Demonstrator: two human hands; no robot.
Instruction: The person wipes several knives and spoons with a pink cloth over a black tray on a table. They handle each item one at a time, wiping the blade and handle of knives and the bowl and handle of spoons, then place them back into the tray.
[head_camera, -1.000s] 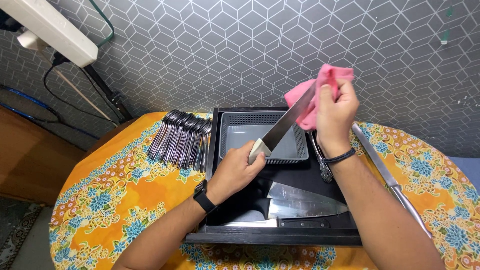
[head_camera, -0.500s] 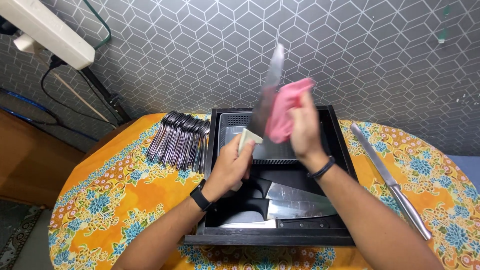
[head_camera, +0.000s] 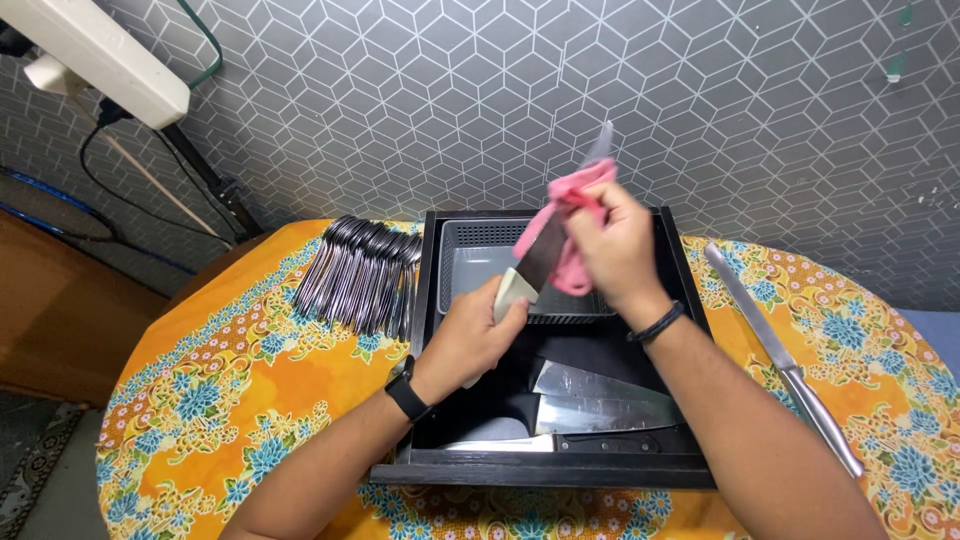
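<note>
Spoons (head_camera: 358, 275) lie in a fanned heap at the far left of the round table, on an orange flowered tablecloth (head_camera: 230, 390), just beside the left wall of a black tray (head_camera: 545, 470). The tray sits in the middle of the table and reaches from the near edge to the far side. In its far half stands a grey plastic basket (head_camera: 475, 255) with slotted walls; in its near half lie two broad kitchen knives (head_camera: 600, 400), blades pointing right, one partly over the other.

The left forearm comes up from the near left, a black watch on the wrist, and crosses the tray's left wall. The left hand (head_camera: 465, 340) is over the tray, fingers clenched round the pale handle of a knife (head_camera: 545, 255), thumb pressed along the handle's top. The knife is held in the air above the basket, tilted, its blade rising to the far right with the tip blurred against the wall tiles.

The right forearm comes in from the near right, a dark band on the wrist, and slants to the far left over the tray. The right hand (head_camera: 615, 250) is bent at the wrist, fingers closed on a pink cloth (head_camera: 570, 225) that is wrapped around the middle of the blade, so that the cloth touches the steel on both sides.

Farther right, well apart from the tray, a long steel knife (head_camera: 775, 350) lies flat on the tablecloth, handle toward the near right.
</note>
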